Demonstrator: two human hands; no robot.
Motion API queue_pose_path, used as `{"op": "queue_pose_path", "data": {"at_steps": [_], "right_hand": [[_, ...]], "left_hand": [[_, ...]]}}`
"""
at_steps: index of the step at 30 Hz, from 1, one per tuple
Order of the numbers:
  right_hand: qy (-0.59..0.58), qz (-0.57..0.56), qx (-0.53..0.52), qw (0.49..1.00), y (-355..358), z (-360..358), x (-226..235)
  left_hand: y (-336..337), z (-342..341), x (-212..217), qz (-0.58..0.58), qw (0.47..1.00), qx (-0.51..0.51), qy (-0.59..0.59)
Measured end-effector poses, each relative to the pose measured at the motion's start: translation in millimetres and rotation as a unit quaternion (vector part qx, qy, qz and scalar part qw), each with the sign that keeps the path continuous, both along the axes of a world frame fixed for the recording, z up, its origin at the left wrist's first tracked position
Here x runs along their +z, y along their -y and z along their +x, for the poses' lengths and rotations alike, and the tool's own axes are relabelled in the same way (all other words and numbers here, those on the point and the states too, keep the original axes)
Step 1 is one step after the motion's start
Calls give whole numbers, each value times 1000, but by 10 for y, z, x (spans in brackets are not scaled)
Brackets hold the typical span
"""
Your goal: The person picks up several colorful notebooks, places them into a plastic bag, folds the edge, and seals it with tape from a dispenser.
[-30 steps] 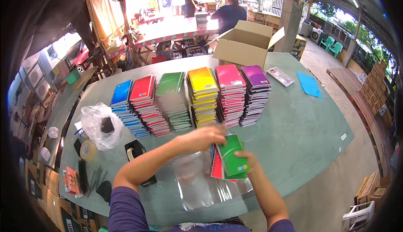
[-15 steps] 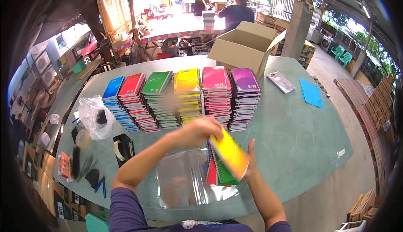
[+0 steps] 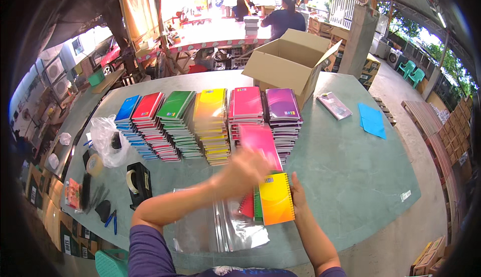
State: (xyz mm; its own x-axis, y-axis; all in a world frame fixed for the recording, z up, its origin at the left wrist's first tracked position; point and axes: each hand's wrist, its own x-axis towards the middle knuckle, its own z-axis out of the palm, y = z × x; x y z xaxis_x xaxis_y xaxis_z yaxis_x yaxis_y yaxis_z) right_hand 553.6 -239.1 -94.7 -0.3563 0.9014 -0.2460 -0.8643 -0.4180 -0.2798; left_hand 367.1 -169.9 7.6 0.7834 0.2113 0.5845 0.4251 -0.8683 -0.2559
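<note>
My left hand (image 3: 243, 170), smeared by motion, is closed on a pink spiral notebook (image 3: 261, 144), held tilted in front of the stacks. In my right hand (image 3: 297, 191) is a small fanned pile: a yellow notebook (image 3: 277, 202) on top, with edges of a green notebook (image 3: 258, 207) and a red notebook (image 3: 246, 206) showing beneath. Clear plastic sleeves (image 3: 195, 229) lie under and left of the pile. Beyond my hands stand stacks of blue (image 3: 127, 108), red (image 3: 148, 105), green (image 3: 175, 105), yellow (image 3: 210, 101), pink (image 3: 247, 100) and purple notebooks (image 3: 282, 104).
An open cardboard box (image 3: 275, 71) stands behind the stacks. To the right lie a clear-wrapped pack (image 3: 334, 105) and a blue sheet (image 3: 372, 120). At left are a plastic bag (image 3: 107, 144), a black tape dispenser (image 3: 139, 184) and blue cutters (image 3: 111, 222). People sit at a far table.
The yellow notebook has gone from my left hand onto the pile in my right hand. My left hand has taken a pink notebook from its stack and brought it nearer.
</note>
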Motion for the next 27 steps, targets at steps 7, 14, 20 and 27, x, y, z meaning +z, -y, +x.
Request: {"op": "queue_pose_path", "data": {"at_steps": [7,14,20,27], "right_hand": [[107,34,87,990,-169,-215,-343],[69,2,-6,998,-108,-12,-203],[58,38,10,998,-58,-35,-340],[8,30,61,998,-82,-10,-399]], "left_hand": [[-1273,-73,-214,-89,970,219,51],[-400,-75,-52,39,993,82,77],[-460,-225,-100,110,978,173,-25],[-917,-605,344,-118,943,297,91]]}}
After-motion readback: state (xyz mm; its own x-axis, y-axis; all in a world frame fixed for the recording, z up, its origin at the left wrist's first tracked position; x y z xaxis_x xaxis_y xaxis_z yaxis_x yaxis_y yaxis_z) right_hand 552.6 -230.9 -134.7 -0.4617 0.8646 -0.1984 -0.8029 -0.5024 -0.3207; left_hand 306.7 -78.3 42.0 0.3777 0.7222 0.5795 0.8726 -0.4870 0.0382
